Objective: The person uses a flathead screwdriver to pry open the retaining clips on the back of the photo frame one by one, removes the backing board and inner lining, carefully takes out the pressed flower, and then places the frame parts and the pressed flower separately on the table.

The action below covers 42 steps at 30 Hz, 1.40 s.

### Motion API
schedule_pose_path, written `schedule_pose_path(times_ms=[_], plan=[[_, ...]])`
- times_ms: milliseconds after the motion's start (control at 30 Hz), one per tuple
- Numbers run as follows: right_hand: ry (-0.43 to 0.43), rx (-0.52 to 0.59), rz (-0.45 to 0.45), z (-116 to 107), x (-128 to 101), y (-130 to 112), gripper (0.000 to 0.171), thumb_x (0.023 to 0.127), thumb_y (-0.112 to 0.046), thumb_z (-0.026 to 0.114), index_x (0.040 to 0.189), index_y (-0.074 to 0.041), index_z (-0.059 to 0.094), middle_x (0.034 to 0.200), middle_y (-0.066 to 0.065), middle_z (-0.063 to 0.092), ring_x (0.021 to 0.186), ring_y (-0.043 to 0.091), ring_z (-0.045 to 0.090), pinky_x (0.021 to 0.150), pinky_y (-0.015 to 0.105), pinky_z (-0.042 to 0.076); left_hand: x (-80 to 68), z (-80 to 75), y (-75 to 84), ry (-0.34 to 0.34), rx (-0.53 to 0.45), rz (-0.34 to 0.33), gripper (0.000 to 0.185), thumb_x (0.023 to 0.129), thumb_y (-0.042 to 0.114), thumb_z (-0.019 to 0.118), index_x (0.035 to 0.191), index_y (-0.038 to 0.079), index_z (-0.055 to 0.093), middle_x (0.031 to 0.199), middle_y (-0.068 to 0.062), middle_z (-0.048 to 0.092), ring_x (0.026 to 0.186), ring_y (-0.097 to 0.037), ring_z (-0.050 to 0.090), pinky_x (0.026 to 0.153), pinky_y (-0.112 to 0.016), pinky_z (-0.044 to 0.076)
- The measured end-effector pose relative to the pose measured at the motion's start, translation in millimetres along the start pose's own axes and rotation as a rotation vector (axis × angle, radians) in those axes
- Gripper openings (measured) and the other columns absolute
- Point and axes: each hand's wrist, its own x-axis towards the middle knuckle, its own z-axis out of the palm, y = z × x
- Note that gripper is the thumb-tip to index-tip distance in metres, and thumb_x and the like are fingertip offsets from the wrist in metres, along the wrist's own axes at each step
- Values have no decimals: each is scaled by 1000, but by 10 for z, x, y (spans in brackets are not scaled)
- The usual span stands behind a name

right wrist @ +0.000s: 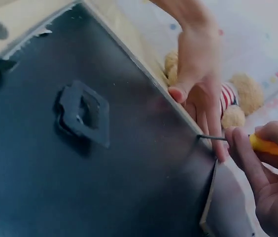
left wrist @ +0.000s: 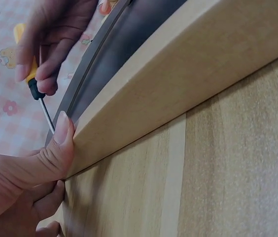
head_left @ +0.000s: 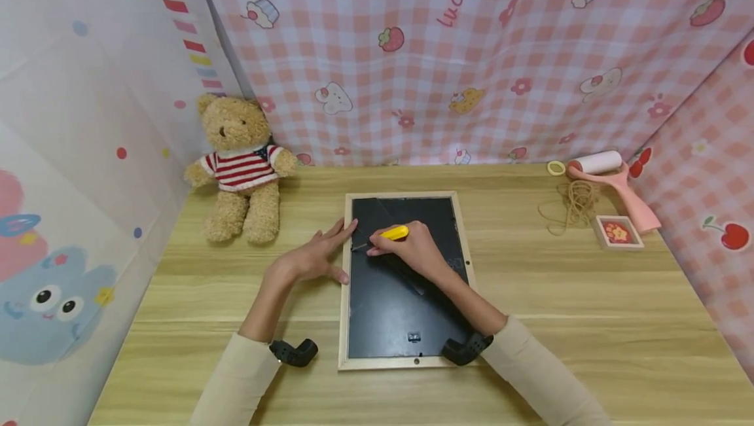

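Observation:
A picture frame point(head_left: 389, 364) of pale wood lies back side up on the table, its black backing board point(head_left: 383, 321) showing. My right hand point(head_left: 415, 249) grips a screwdriver point(head_left: 394, 233) with a yellow handle. In the right wrist view, the tip of its thin metal shaft point(right wrist: 213, 137) meets the seam between the board and the left rail. Beside that seam, the board's edge stands slightly off the rail. My left hand point(head_left: 312, 259) rests against the frame's left side with fingers spread, thumb point(left wrist: 62, 131) pressed on the wood. A black hanger point(right wrist: 72, 108) sits on the board.
A teddy bear point(head_left: 238, 171) in a striped sweater sits at the back left. Toward the back right lie a pink-handled roller point(head_left: 630, 197), a yellow ring point(head_left: 556, 168), tangled twine point(head_left: 580, 200) and a small framed box point(head_left: 618, 233). Patterned cloth point(head_left: 412, 86) hangs behind the table.

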Motion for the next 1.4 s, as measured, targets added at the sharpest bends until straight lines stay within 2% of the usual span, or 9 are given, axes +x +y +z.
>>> schedule_pose_path(times_ms=[100,267,500,733,833,1067,1200,1300,1400], plan=[[0,10,10,-5,23,41,22,103,-20,79,114,-2,86,94,7,86,92,17,84,89,28,65,1,4,1,1,-2,-2,127,83,48,91,177,39,7,185,-12,-8,160,-68,-6,127,-83,8],[-54,-106,-102,19,110,-114,19,103,-16,79,111,0,84,90,6,85,86,17,84,83,32,68,22,11,-23,4,-5,-7,126,83,47,92,177,39,8,185,-12,-8,160,-67,-6,126,-85,9],[-94,-234,-185,144,184,-377,16,103,-9,77,106,7,81,86,12,83,79,20,83,70,24,65,29,23,-23,8,-11,-1,125,84,45,92,177,39,9,185,-14,-7,159,-68,-6,125,-86,10],[-89,-399,-291,217,192,-492,19,103,-10,77,103,9,79,87,14,79,72,18,77,61,13,54,18,21,-13,10,-22,-1,126,81,45,92,178,33,11,185,-13,-8,159,-68,-7,125,-86,10],[-106,-386,-283,194,196,-480,20,103,-11,77,104,9,79,87,14,79,73,17,78,63,14,56,14,16,-6,10,-21,3,125,82,44,92,178,33,12,185,-14,-7,159,-69,-6,125,-85,10],[-162,-239,-140,95,241,-393,19,105,-12,75,108,6,81,87,10,84,82,20,83,63,18,59,19,28,-20,5,6,11,124,85,47,91,177,39,8,184,-16,-6,158,-70,-4,124,-87,11],[-184,-324,-176,114,302,-441,22,106,-15,75,104,7,82,84,11,82,75,16,80,61,16,55,34,30,-43,4,0,13,120,84,48,91,177,37,17,185,-15,-7,159,-70,-4,124,-87,10],[-179,-413,-220,157,334,-504,24,105,-15,76,93,6,80,77,11,78,63,11,70,57,14,50,49,26,-64,2,-11,7,114,83,48,92,176,31,29,185,-11,-8,160,-67,-5,125,-86,8],[-167,-462,-243,187,344,-549,26,105,-14,75,87,6,77,73,11,74,58,8,61,55,15,45,58,15,-85,4,-15,6,112,83,50,93,175,29,33,185,-9,-7,161,-66,-5,126,-85,8]])
